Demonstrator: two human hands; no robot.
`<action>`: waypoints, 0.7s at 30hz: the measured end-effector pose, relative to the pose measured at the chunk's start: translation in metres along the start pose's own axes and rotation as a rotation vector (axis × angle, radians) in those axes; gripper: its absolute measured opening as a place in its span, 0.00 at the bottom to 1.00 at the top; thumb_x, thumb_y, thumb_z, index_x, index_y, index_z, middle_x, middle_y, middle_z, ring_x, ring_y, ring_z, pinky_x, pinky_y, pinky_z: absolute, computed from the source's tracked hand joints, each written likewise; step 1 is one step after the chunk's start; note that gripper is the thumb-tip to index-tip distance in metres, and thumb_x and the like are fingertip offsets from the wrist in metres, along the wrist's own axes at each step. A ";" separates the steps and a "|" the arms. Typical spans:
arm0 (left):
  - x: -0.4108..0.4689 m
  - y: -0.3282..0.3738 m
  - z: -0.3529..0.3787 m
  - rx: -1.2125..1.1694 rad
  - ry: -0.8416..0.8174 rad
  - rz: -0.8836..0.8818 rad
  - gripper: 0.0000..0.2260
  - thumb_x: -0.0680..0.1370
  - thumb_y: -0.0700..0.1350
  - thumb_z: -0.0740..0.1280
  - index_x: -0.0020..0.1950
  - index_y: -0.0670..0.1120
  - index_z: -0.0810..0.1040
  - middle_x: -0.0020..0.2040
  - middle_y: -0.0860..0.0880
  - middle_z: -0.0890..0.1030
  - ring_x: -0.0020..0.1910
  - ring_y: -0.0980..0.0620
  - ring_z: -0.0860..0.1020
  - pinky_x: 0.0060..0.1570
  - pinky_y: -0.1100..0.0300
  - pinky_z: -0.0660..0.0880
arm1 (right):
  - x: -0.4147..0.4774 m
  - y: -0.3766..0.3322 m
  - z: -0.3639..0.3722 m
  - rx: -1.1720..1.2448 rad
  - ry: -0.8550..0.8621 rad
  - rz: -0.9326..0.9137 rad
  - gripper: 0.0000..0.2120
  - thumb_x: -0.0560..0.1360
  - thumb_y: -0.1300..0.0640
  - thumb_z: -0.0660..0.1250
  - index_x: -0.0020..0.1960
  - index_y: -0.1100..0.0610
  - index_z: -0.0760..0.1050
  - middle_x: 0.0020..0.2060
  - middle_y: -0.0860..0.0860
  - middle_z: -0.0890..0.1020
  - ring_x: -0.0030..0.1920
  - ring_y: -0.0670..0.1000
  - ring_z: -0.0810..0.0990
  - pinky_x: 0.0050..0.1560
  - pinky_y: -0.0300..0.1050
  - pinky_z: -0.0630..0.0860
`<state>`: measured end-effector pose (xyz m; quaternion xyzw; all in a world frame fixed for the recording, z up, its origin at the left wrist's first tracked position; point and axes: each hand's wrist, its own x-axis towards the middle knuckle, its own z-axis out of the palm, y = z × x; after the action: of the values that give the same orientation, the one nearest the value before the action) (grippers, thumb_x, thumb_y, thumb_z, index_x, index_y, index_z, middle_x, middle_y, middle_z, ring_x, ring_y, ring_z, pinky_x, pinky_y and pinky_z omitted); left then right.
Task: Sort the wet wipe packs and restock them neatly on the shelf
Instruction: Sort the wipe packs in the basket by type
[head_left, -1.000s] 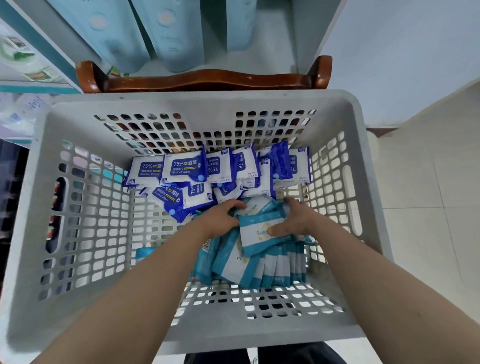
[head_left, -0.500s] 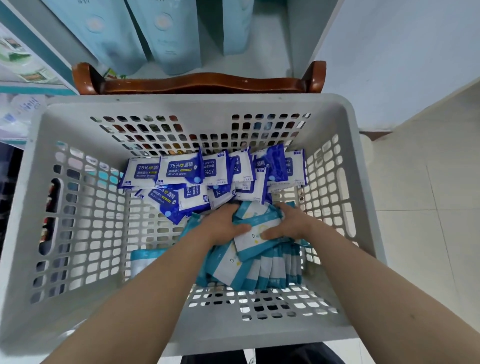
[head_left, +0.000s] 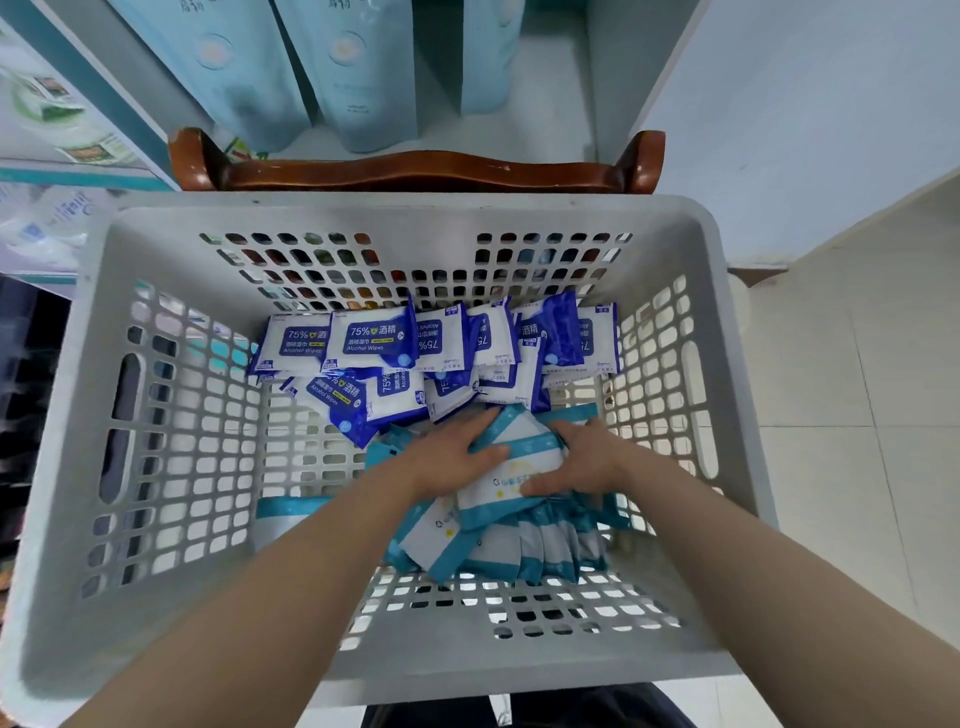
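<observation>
A dark wooden chair back (head_left: 415, 174) with curled ends runs across the upper middle. Behind it stands a pale shelf unit (head_left: 613, 78) holding tall light-blue packages (head_left: 358, 67) — upright, side by side. To the right, a plain white wall (head_left: 810, 104) meets a floor of cream tiles (head_left: 857, 389) along a dark skirting strip — soft, even light throughout

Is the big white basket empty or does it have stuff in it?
Not empty. The basket holds dark blue wipe packs at the far end and teal wipe packs under both hands.
</observation>
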<state>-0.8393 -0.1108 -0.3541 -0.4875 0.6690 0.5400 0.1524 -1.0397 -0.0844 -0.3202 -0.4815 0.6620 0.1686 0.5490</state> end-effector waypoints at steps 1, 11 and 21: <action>0.001 -0.001 0.002 -0.020 0.006 -0.001 0.34 0.74 0.68 0.55 0.77 0.61 0.51 0.78 0.54 0.56 0.75 0.50 0.58 0.73 0.46 0.57 | 0.000 0.000 0.004 -0.066 0.009 0.004 0.45 0.64 0.36 0.74 0.75 0.44 0.57 0.68 0.54 0.63 0.66 0.56 0.69 0.67 0.48 0.69; -0.006 -0.011 -0.012 0.228 0.011 0.002 0.29 0.74 0.62 0.66 0.73 0.58 0.62 0.70 0.53 0.68 0.67 0.51 0.68 0.67 0.52 0.65 | 0.009 0.000 -0.004 -0.102 -0.090 0.023 0.61 0.56 0.35 0.78 0.78 0.46 0.46 0.75 0.53 0.58 0.74 0.56 0.59 0.73 0.55 0.60; -0.012 -0.022 -0.003 0.401 0.072 0.045 0.35 0.71 0.58 0.71 0.74 0.58 0.60 0.73 0.54 0.61 0.71 0.49 0.63 0.71 0.47 0.54 | 0.002 0.003 0.015 -0.452 0.054 -0.018 0.59 0.59 0.42 0.79 0.77 0.45 0.44 0.74 0.56 0.55 0.75 0.59 0.52 0.75 0.59 0.52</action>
<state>-0.8148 -0.1061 -0.3573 -0.4515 0.7788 0.3814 0.2103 -1.0336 -0.0723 -0.3283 -0.6026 0.6174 0.2949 0.4108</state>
